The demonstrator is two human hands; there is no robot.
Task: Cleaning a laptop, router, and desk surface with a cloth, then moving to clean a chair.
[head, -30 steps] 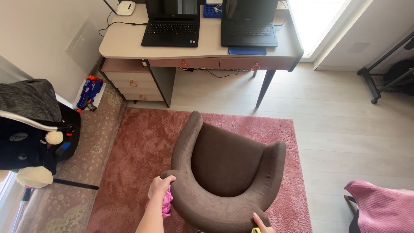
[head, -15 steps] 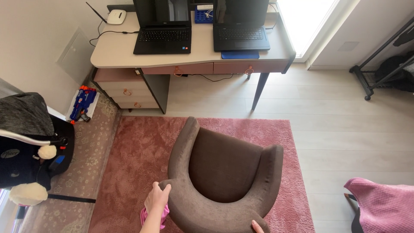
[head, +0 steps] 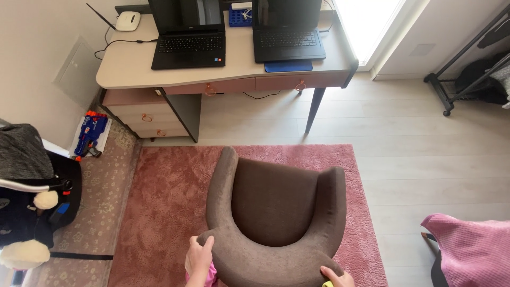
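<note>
At the bottom edge of the head view, both of my hands rest on the curved back of the brown armchair point(head: 276, 212), which stands on the pink rug point(head: 164, 196) with its open seat facing away from me toward the desk point(head: 133, 66). My left hand point(head: 199, 258) lies on the left end of the back rail, fingers curled over the top edge, and a pink cloth point(head: 211, 275) is bunched beneath the palm, so that hand is closed on the cloth and pressing against the upholstery. My right hand point(head: 337, 277) touches the right end of the same rail; only the knuckles and one fingertip show above the frame edge, and a small yellow object point(head: 328, 284) peeks out beside it. I cannot tell whether those fingers are curled or spread, nor what the yellow item is. The chair lies directly ahead of both hands, its long axis running from me toward the desk, slightly rotated to the right. Both hands contact it; the left is more fully in view. The lower back and legs of the chair are cut off by the frame. Further out, two laptops point(head: 188, 32) sit on the desk, a toy blaster point(head: 89, 135) lies on the floor at left, and a pink blanket point(head: 470, 247) enters at lower right.
</note>
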